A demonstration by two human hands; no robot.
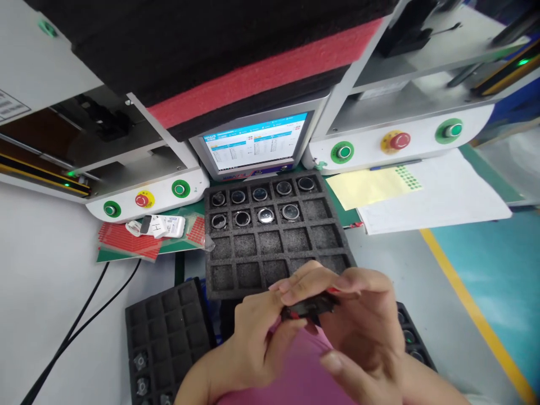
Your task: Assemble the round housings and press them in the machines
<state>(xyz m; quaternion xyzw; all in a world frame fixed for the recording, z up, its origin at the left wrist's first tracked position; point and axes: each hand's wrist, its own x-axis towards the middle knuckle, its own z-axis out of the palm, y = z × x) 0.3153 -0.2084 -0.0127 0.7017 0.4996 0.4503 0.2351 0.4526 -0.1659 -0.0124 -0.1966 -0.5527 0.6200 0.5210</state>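
Close to my body, my left hand (pixel 265 329) pinches a small black part (pixel 310 306) with red bits on it. My right hand (pixel 367 326) curls around the other end of the part, its fingertips touching the top edge and its thumb held apart below. Just beyond the hands lies a dark foam tray (pixel 255 244) with square pockets. Round glass-faced watch-like pieces (pixel 266 215) fill its back row and most of the second row. The front pockets that show hold nothing; my hands cover the tray's near right corner.
Behind the tray stands a monitor (pixel 257 140). Button panels (pixel 145 198) flank it. A second foam tray (pixel 169 320) is at lower left, another (pixel 415 337) at lower right. Yellow paper (pixel 363 188) and white sheets (pixel 442 197) lie right; red sticker sheets (pixel 126 242) lie left.
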